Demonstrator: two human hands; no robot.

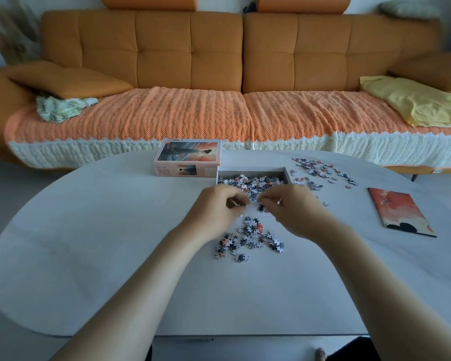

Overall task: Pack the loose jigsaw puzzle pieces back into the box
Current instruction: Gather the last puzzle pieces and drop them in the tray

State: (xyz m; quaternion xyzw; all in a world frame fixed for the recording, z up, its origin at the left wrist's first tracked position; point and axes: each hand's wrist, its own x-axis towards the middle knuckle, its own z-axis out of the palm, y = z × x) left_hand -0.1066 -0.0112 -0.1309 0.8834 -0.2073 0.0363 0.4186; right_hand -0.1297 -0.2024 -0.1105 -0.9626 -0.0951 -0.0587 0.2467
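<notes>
Pinching puzzle pieces (261, 208), left hand (218, 207) and right hand (290, 211) hover at box (287, 174) rim; loose clumps may drop short onto table (110, 230).

The left forearm (141, 282) enters from 7 o'clock and slants toward 1; the right forearm (375, 277) enters from 5 o'clock and slants toward 11. The hands meet backs-up, nearly touching. The left hand (218, 208) has its fingers curled inward; whether they hold anything cannot be told. The right hand (292, 212) pinches a dark puzzle piece (262, 207) at its fingertips.
</notes>
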